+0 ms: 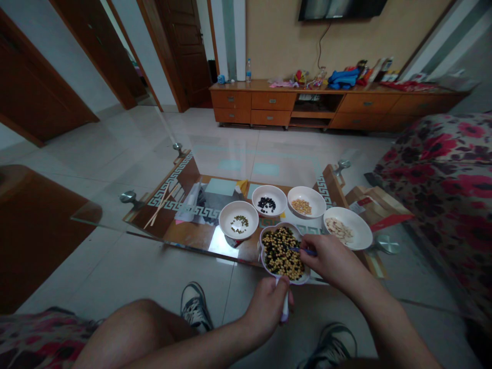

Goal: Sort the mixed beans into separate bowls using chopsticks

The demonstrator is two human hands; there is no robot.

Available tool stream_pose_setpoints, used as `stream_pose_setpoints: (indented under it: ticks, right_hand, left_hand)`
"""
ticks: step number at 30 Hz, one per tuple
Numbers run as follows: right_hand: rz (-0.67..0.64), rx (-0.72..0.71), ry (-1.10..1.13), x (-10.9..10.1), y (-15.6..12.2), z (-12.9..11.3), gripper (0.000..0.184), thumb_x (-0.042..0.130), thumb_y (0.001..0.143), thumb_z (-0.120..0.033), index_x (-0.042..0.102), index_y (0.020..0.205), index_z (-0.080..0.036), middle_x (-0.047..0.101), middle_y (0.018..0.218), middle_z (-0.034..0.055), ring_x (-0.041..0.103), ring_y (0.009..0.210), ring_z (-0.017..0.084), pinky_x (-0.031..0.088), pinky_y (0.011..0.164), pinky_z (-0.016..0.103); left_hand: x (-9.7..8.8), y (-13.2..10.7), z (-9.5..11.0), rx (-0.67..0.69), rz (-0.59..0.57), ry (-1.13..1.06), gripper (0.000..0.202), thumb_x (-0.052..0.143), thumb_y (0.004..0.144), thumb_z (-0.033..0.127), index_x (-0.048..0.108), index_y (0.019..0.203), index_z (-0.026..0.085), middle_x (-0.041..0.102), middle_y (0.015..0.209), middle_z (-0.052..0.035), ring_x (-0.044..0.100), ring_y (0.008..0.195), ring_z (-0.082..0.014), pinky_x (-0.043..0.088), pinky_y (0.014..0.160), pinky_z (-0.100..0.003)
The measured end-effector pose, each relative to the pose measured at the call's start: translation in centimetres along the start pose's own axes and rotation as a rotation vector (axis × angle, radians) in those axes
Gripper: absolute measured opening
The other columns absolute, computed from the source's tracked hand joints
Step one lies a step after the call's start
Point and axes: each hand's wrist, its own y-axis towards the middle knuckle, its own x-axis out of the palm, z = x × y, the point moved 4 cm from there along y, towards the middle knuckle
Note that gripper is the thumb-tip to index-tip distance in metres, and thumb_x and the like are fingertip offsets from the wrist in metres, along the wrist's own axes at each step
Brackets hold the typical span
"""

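My left hand (265,310) is closed round the pale handle (285,305) of a flower-shaped dish (306,278). Mixed beans (282,253), yellow, black and green, fill this dish. Over its right side, my right hand (330,259) pinches a slim blue tweezers-like tool (295,249), whose tip is among the beans. Beyond the dish stand several white bowls: one with green beans (240,224), one with black beans (267,205), one with yellow beans (302,206) and one with pale, flat seeds (339,229).
Under the bowls is a glass-topped table (184,215) with metal fittings. Chopsticks (159,205) lie at its left. A paper bag (378,205) is at the right, near a flowered sofa cover (446,159). A long wooden cabinet (272,102) stands along the far wall.
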Motion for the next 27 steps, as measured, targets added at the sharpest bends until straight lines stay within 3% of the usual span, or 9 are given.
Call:
stream_pose_setpoints:
  ticks: [19, 27]
  right_hand:
    - [-0.002, -0.018, 0.009, -0.03, 0.02, 0.00, 0.016, 0.059, 0.084, -0.028, 0.069, 0.073, -0.020, 0.073, 0.074, 0.0058, 0.063, 0.064, 0.017, 0.033, 0.057, 0.026]
    - [0.088, -0.052, 0.035, -0.51, 0.03, -0.12, 0.017, 0.056, 0.086, -0.030, 0.070, 0.080, -0.022, 0.072, 0.073, 0.0041, 0.062, 0.063, 0.017, 0.035, 0.058, 0.026]
  left_hand:
    - [-0.01, -0.17, 0.37, -0.016, 0.001, 0.006, 0.070, 0.034, 0.074, 0.087, 0.051, 0.060, 0.021, 0.041, 0.045, 0.0034, 0.041, 0.042, -0.0112, 0.033, 0.045, -0.025]
    - [0.02, -0.13, 0.32, -0.017, 0.003, 0.012, 0.072, 0.032, 0.073, 0.089, 0.052, 0.061, 0.021, 0.040, 0.045, 0.0038, 0.042, 0.042, -0.0115, 0.032, 0.046, -0.025]
